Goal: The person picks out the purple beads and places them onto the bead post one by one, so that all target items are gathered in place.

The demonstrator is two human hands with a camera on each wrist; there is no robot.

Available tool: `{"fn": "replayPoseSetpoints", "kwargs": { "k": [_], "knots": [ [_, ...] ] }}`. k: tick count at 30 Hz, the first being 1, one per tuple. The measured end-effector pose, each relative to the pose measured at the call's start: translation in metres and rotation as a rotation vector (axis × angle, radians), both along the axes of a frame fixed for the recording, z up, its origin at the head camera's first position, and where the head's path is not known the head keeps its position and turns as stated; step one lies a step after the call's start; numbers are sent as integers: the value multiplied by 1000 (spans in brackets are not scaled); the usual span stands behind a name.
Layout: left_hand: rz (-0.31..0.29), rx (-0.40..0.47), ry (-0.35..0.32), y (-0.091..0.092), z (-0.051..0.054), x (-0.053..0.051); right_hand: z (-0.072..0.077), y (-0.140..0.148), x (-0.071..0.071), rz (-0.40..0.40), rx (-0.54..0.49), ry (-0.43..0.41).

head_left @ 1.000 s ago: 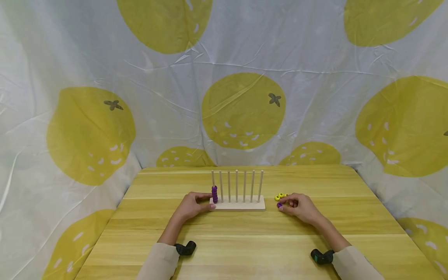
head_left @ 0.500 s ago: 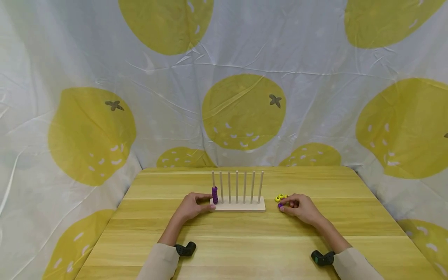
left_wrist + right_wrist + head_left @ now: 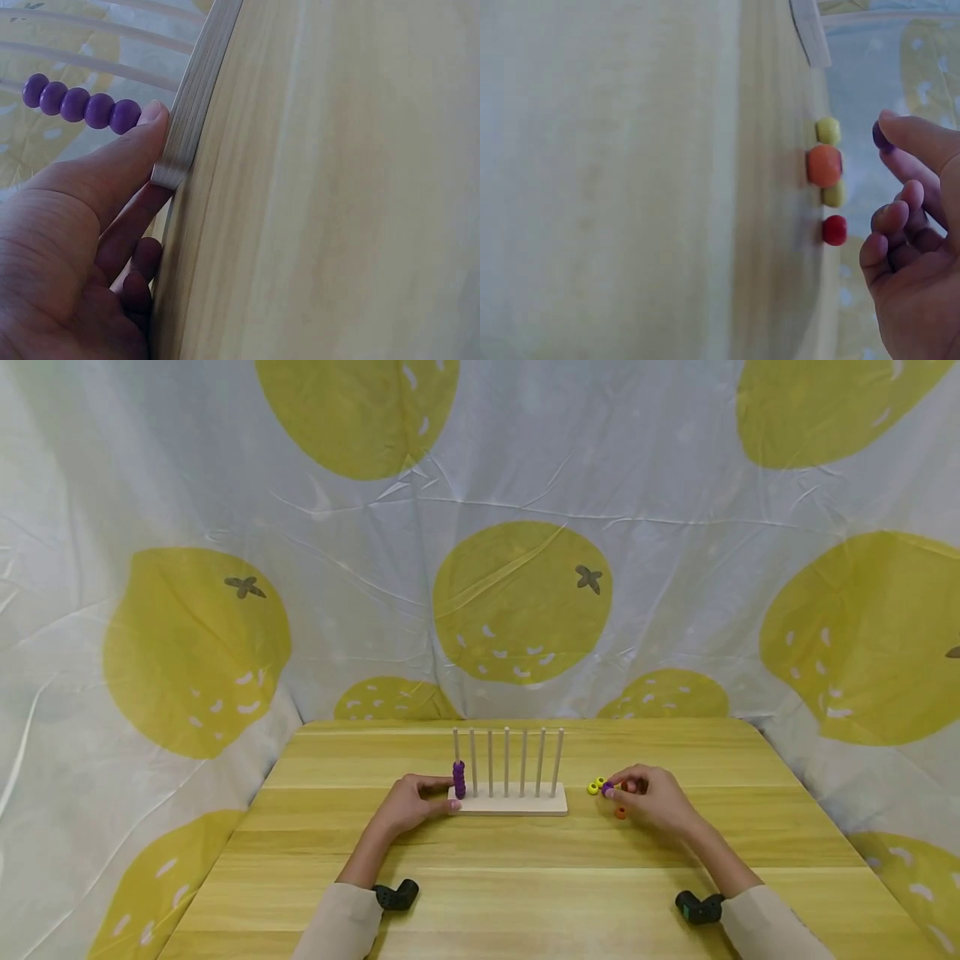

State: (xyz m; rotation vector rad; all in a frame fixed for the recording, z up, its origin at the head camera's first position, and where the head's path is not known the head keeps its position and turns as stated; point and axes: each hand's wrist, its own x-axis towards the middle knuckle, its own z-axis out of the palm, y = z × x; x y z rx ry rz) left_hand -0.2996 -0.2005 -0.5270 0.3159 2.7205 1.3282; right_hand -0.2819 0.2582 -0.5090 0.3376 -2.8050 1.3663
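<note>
A wooden peg rack (image 3: pixel 517 804) with several upright pegs stands on the table. Several purple beads (image 3: pixel 459 780) are stacked on its leftmost peg; the left wrist view shows the same purple beads (image 3: pixel 74 104) in a row. My left hand (image 3: pixel 408 802) grips the left end of the rack's base, thumb beside the lowest bead. To the right of the rack, my right hand (image 3: pixel 656 800) pinches one loose purple bead (image 3: pixel 607 788) between thumb and index finger. In the right wrist view that bead (image 3: pixel 880 138) is held clear of the table, with the other fingers curled.
Near the right hand lie yellow beads (image 3: pixel 593 788), an orange bead (image 3: pixel 621 812) and a red bead (image 3: pixel 835 230). The wooden table (image 3: pixel 517 893) reaches back to a lemon-print cloth (image 3: pixel 517 485). Black wrist devices (image 3: pixel 397 895) sit on both forearms.
My right hand has picked up the purple bead and raised it slightly, drawing away from the table. The orange bead beneath it has come into view. The left hand stays on the rack.
</note>
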Motion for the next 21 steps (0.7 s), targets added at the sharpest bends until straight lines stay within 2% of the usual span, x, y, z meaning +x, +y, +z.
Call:
{"fn": "replayPoseSetpoints", "kwargs": {
  "k": [6, 16, 21],
  "knots": [
    [-1, -4, -3, -1, 0, 0, 20, 1, -3, 35, 19, 71],
    [-3, -2, 3, 0, 0, -1, 58, -5, -12, 54, 2, 87],
    [-5, 2, -1, 0, 2, 0, 75, -13, -18, 64, 17, 123]
  ]
}}
